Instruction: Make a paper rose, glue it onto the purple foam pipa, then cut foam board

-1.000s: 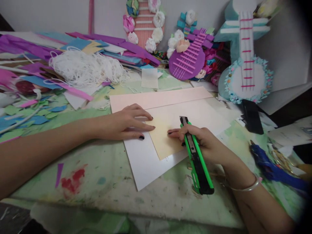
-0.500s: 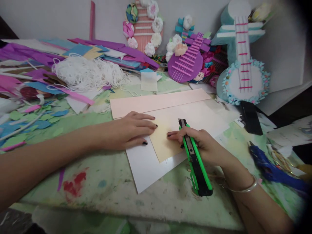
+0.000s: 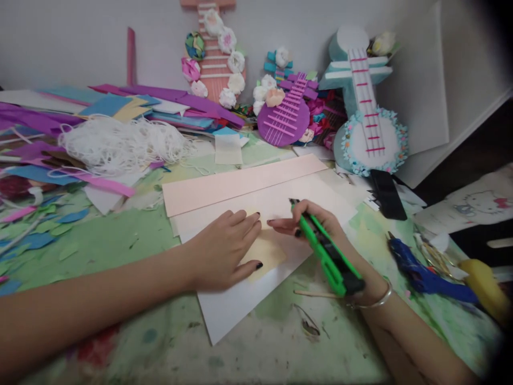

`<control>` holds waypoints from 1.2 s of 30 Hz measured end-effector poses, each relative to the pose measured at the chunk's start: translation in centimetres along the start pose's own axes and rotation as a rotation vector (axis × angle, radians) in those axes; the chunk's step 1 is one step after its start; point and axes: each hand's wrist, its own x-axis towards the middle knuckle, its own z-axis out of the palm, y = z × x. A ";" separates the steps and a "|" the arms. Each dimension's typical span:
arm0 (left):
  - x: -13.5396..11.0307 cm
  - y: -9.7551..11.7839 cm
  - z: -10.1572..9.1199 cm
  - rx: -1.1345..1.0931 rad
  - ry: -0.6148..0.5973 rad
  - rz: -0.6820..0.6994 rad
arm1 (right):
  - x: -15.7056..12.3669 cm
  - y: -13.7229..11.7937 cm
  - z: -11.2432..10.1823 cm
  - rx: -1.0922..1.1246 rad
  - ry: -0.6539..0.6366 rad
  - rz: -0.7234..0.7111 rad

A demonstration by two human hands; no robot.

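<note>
My left hand lies flat with fingers stretched over a small pale-yellow paper, covering much of it. Beneath that is a white sheet, and a pale-pink strip runs along the far side of the stack. In my right hand is a green-and-black utility knife. Its tip points up and away to the left, above the white sheet, and its handle slants back toward my wrist. The fingertips of both hands are close together but apart.
White string and coloured paper scraps spread over the left side. Paper-decorated instrument models, including a purple one and a pale-blue one, stand behind. A phone, blue glue gun and thin stick lie right.
The view has shifted. My left hand has slid right and nearer over the yellow paper, hiding more of it. The knife's handle has swung to the right in my right hand.
</note>
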 end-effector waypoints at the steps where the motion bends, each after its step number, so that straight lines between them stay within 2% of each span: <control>1: 0.0 0.0 0.0 0.001 -0.008 -0.002 | 0.1 0.0 -0.2 0.073 0.085 -0.027; 5: 0.0 -0.1 -0.1 0.000 -0.018 0.008 | 0.3 -0.1 -1.3 0.153 0.356 -0.134; 8: -0.2 -0.1 0.1 0.006 0.010 0.001 | 0.2 -0.1 -1.7 0.131 0.437 -0.150; 16: -0.3 0.3 0.5 0.006 0.040 -0.017 | 0.9 1.5 -0.9 0.060 0.297 -0.006; 23: -0.4 2.2 0.6 0.003 0.015 -0.113 | 0.8 0.9 -0.6 -0.230 0.245 0.014; 27: -0.5 2.8 0.8 0.024 0.022 -0.121 | 0.9 0.5 -0.6 -0.351 0.202 0.065; 31: -0.6 2.9 0.6 -0.030 -0.018 -0.169 | 0.9 0.9 -0.8 -0.335 0.147 0.096; 36: -0.5 2.8 0.5 -0.075 -0.028 -0.184 | 0.6 1.6 -1.2 -0.322 0.173 0.182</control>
